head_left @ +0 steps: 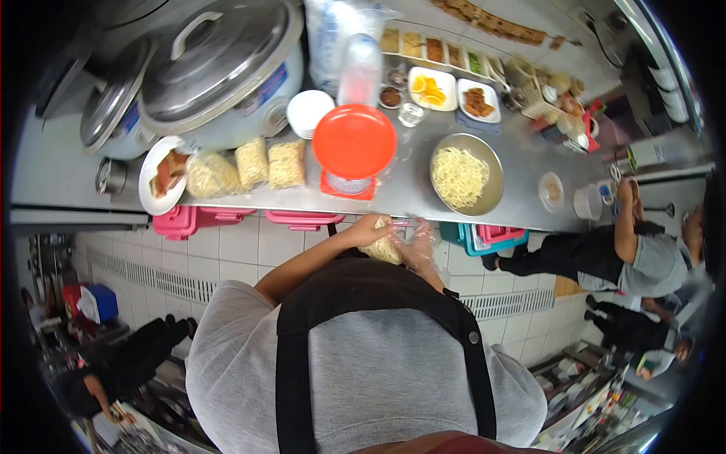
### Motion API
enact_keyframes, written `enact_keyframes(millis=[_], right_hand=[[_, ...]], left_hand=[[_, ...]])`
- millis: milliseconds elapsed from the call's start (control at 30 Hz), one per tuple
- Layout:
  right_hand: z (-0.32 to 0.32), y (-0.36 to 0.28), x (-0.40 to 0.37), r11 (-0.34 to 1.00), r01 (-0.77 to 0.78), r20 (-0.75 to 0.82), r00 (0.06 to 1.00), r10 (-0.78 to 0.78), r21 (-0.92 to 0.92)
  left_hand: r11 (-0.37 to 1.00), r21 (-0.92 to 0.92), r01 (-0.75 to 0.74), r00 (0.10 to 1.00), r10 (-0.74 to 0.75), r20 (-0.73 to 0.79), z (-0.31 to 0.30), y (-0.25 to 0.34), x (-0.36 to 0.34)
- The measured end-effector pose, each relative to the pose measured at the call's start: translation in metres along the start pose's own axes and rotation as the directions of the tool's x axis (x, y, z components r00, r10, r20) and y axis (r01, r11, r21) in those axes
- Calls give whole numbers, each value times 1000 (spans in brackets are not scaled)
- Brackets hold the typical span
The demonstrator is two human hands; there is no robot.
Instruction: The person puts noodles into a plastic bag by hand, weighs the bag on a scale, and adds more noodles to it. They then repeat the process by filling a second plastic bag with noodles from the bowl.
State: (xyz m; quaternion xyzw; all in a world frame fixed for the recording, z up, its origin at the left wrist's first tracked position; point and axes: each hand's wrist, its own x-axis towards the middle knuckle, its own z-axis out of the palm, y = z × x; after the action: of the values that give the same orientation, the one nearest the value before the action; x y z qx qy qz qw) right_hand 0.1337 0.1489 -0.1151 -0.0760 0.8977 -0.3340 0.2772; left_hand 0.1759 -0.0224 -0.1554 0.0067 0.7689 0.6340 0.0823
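Stainless counter (522,170) runs across the top of the view; you stand at its near edge. Your left hand (369,229) is closed around a bagged noodle portion (383,250), and your right hand (418,244) pinches the bag's clear plastic. The bag is held just below the counter edge, against your apron.

On the counter:
- metal bowl of noodles (463,176), just beyond your hands
- red plate (354,141), set on a red container
- three more bagged portions (249,165) beside a white plate of roast meat (162,175)
- two lidded rice cookers (219,68) at far left
- condiment tray (431,49) along the back

Below the counter are pink bins (189,219) and white tiling (227,253). Another person (643,261) stands at the right end, reaching toward the counter.
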Motion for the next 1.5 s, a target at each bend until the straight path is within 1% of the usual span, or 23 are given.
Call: enact_keyframes(millis=[67, 100, 167, 300, 333, 433, 467, 533, 567, 633, 667, 733, 767, 833, 900, 967, 1000, 1067, 1100, 1167, 1333, 1467, 1500], right_hand=[[16, 6, 9, 830, 557, -190, 816, -545, 10], [18, -6, 10, 821, 570, -174, 810, -560, 13], [18, -34, 10, 796, 568, 353, 716, -603, 207], [38, -125, -8, 746, 557, 447, 598, -666, 365], [43, -147, -10, 776, 598, 448, 648, -616, 200], [81, -195, 19, 633, 719, 390, 516, -763, 288], [93, -211, 25, 626, 723, 388, 508, -769, 292], [120, -241, 32, 551, 703, 140, 554, -821, 449], [135, -255, 37, 546, 706, 132, 552, -823, 450], [164, -270, 56, 728, 202, 256, 847, -465, 656], [184, -259, 87, 724, 209, 245, 849, -467, 657], [224, -227, 147, 772, 616, 113, 765, -634, 157], [214, -232, 140, 773, 615, 95, 769, -632, 157], [171, -249, 101, 771, 565, 33, 812, -583, -292], [147, -248, 87, 847, 470, 14, 876, -482, -248], [146, -225, 96, 391, 838, 35, 436, -899, -381], [143, -223, 78, 333, 916, -270, 386, -882, 223], [112, -221, 19, 609, 769, -135, 636, -760, 195], [96, -219, -2, 615, 766, -152, 641, -752, 189], [68, -207, -31, 870, 421, 262, 836, -482, 256], [42, -121, -24, 839, 455, 145, 848, -511, 298], [-2, -56, -17, 884, 210, 163, 940, -300, 418], [-12, -44, -18, 883, 207, 164, 940, -298, 422]], left_hand=[[997, -61, 41, 999, -42, -21, -10, 0, -13], [997, -60, 45, 998, -48, -44, -22, 11, -20], [999, -31, -24, 995, 21, -94, -47, 35, -35], [991, 132, 30, 943, 15, -331, -109, 45, -70], [980, 172, 103, 904, -21, -426, -127, 51, -77], [934, 278, 223, 638, 76, -766, -171, 89, -100], [932, 284, 225, 634, 82, -769, -186, 87, -103], [888, 455, 58, 221, 433, -874, -210, 82, -109], [885, 462, 54, 223, 440, -870, -215, 85, -115], [905, 421, 63, 223, 398, -890, -218, 93, -124], [925, 379, 36, 269, 356, -895, -218, 88, -125], [929, 371, 13, 342, 344, -874, -212, 84, -120], [933, 359, -1, 410, 328, -851, -209, 84, -117], [924, 383, -9, 479, 340, -810, -205, 90, -104], [868, 493, -53, 480, 456, -750, -198, 108, -84], [835, 544, -85, 523, 502, -689, -201, 129, -57], [737, 670, -95, 505, 615, -605, -204, 140, -39], [581, 809, -92, 505, 727, -465, -211, 158, 5], [540, 837, -83, 527, 737, -423, -213, 166, 27], [531, 847, -42, 529, 730, -432, -211, 187, 62], [235, 966, 112, 777, 586, -232, -216, 210, 111], [144, 974, 175, 805, 548, -226, -215, 195, 133], [20, 993, 115, 688, 720, -95, -221, 189, 137]])
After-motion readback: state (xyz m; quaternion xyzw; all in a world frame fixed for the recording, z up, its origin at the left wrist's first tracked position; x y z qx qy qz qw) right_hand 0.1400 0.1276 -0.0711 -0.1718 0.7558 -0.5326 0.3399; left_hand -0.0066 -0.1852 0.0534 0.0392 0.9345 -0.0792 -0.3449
